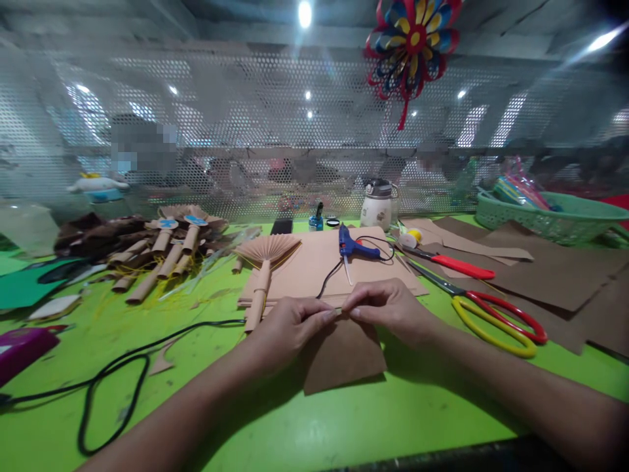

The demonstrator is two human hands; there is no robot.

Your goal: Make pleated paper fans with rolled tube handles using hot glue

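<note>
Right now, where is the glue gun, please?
In the head view, the glue gun rests right of centre on the tan paper stack, beyond the right hand.

The single view looks from the person's head, above the near edge of the worktop [314,429], facing forward and down toward the perforated screen [275,98] beyond the far edge. The left hand [293,328] and right hand [393,311] are close.

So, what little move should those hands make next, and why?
Perhaps the left hand and right hand should roll the far edge of the brown paper slightly: both pinch it close together, the rest spreads nearer the camera, and a tube-handled paper fan lies nearby.
</note>
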